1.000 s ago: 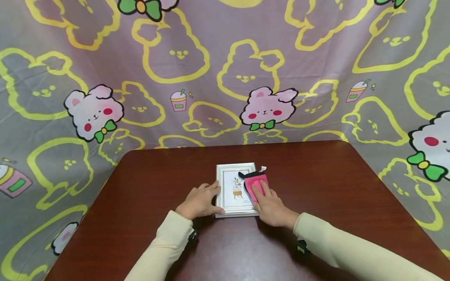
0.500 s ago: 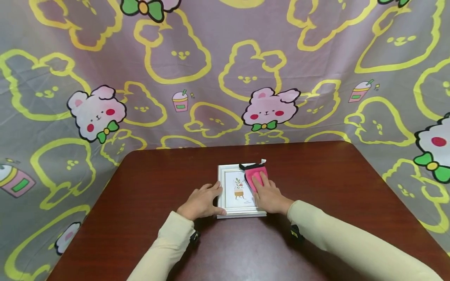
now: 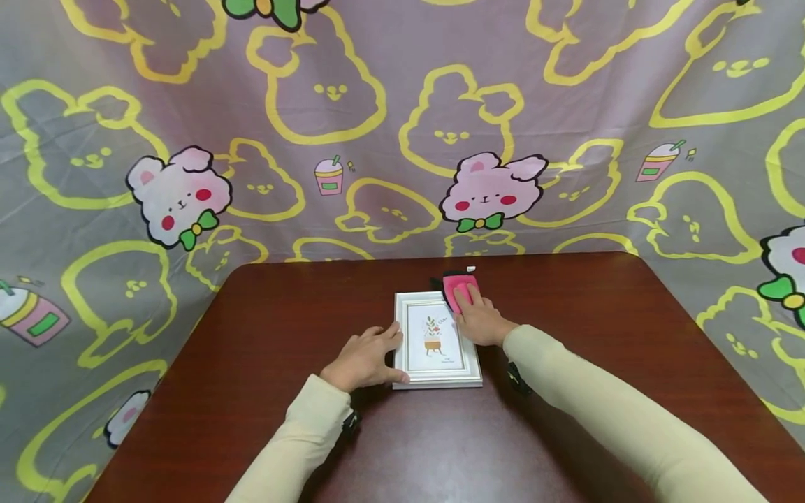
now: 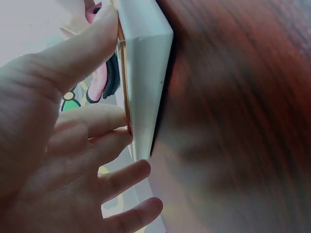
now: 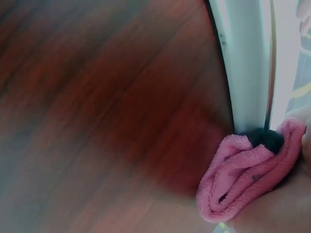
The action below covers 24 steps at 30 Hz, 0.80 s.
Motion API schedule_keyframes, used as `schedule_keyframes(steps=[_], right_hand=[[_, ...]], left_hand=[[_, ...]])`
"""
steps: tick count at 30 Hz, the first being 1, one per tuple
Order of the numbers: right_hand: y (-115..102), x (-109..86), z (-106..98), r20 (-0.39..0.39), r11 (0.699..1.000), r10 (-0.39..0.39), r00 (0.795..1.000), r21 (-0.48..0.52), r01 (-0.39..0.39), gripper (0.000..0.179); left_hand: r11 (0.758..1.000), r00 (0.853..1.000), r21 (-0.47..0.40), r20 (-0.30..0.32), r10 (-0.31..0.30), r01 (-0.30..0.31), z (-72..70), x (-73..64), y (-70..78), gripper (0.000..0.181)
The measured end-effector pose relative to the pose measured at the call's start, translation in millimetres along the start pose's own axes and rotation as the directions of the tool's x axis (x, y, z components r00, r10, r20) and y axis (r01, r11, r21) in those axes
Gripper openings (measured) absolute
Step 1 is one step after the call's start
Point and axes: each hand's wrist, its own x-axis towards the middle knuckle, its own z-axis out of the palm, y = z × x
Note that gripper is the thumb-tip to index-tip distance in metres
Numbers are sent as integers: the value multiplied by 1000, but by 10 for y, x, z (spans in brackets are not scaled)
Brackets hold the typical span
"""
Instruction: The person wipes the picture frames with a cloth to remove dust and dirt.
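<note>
A white picture frame [image 3: 437, 378] lies face up on the table, with a small plant drawing behind its pane. At its left side, my left hand [image 3: 366, 358] steadies it; the left wrist view shows the thumb and two fingers along the upper edge of the frame's side [image 4: 146, 77], the other fingers spread. My right hand [image 3: 483, 323] holds a folded pink cloth [image 3: 451, 285] with dark trim at the frame's far right corner. Seen from the right wrist, the fluffy cloth [image 5: 238, 177] hangs over the frame's edge. The right fingertips are hidden there.
The dark reddish-brown wooden table [image 3: 302, 300] extends around the frame on every side. Behind it hangs a grey-pink curtain [image 3: 377, 230] printed with yellow outlines and rabbit faces. A small black device [image 3: 519, 378] sits at the right wrist.
My right hand has slid the pink cloth away from me, up the frame's right side to its far corner, uncovering more of the picture. The left hand stays at the left edge.
</note>
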Motion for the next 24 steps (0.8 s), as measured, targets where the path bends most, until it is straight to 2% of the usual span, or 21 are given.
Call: schedule_keyframes(steps=[9, 14, 24], right_hand=[[-6, -68, 63, -57, 1000, -16, 998, -18, 15, 63], [-23, -238, 177, -97, 998, -51, 994, -27, 49, 62], [-112, -601, 304, -122, 998, -60, 991, -5, 60, 67]], left_hand=[[999, 998, -7, -57, 32, -32, 27, -12, -9, 86], [999, 997, -25, -64, 30, -32, 29, -28, -14, 85], [999, 999, -39, -48, 20, -22, 31, -41, -18, 84]])
